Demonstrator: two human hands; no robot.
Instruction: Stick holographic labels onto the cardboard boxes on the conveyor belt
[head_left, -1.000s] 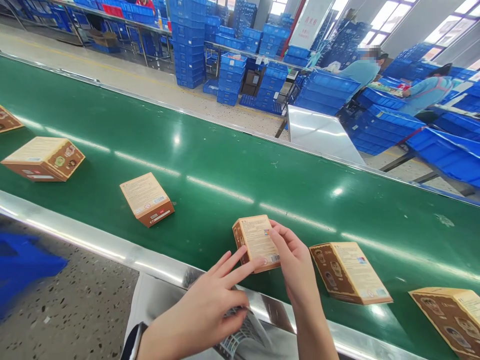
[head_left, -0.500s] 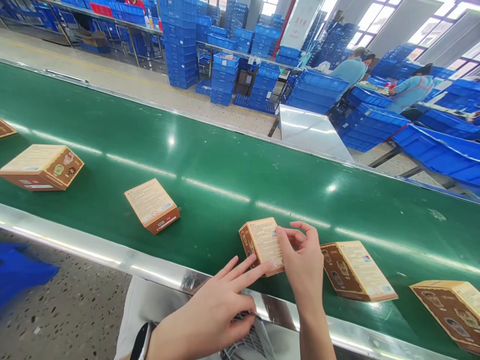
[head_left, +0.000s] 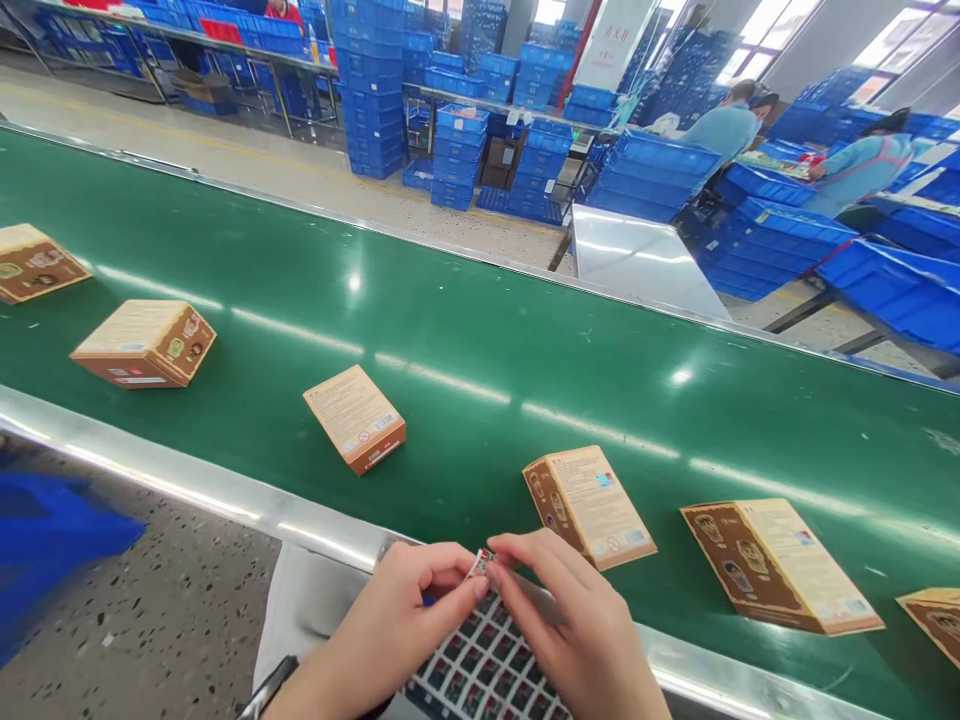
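In front of my body, below the metal edge of the belt, is a sheet of small dark square stickers (head_left: 484,665). My left hand (head_left: 416,605) pinches the top end of this sheet between thumb and forefinger. My right hand (head_left: 566,610) closes its thumb and forefinger on a small sticker (head_left: 482,562) at the same end, the fingertips of both hands nearly touching. Just beyond my right hand, a brown and cream box (head_left: 596,505) lies on the green conveyor belt (head_left: 450,320). A small shiny sticker shows on its top face.
Another brown and cream box (head_left: 780,565) lies to the right, with one more cut off at the frame edge. Leftward are a smaller-looking box (head_left: 356,415) and a further box (head_left: 146,340). A metal rail (head_left: 322,540) edges the belt. Blue crates and seated people are beyond.
Both hands have left the box and come down together at the sticker sheet, which is now raised into view. The boxes have shifted rightward in the picture.
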